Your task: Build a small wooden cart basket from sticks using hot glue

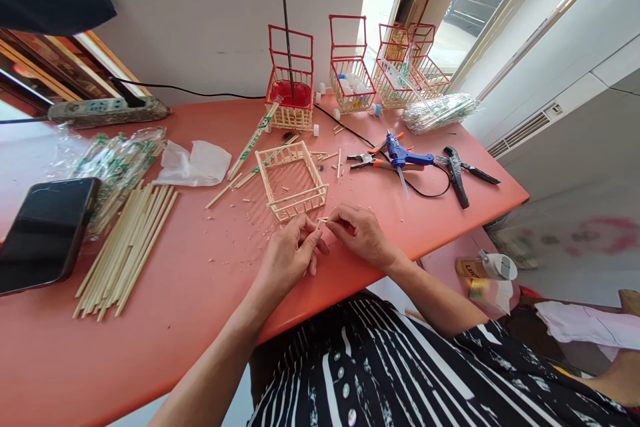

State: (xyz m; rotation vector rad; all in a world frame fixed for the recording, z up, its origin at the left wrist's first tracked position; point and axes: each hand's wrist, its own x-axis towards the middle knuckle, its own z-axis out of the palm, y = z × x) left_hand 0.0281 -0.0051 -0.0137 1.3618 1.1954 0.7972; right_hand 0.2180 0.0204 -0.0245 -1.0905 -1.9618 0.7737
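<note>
Near the front edge of the table, my left hand (295,245) pinches a short piece of wooden stick (321,221) between thumb and fingers. My right hand (359,232) is closed at the other end of this small piece, its fingertips almost meeting the left ones. Whether it is one piece or two joined, I cannot tell. Just beyond my hands lies a frame basket of pale sticks (293,180), open on top, with low slatted sides. Cut stick bits and crumbs are scattered around it.
Wooden sticks (127,247) lie in a bundle at left beside a phone (47,233). A blue glue gun (400,153), pliers (364,160) and a black-handled cutter (456,177) lie at right. Finished cart-like baskets (293,93) with red trim stand at the back, near a power strip (107,111).
</note>
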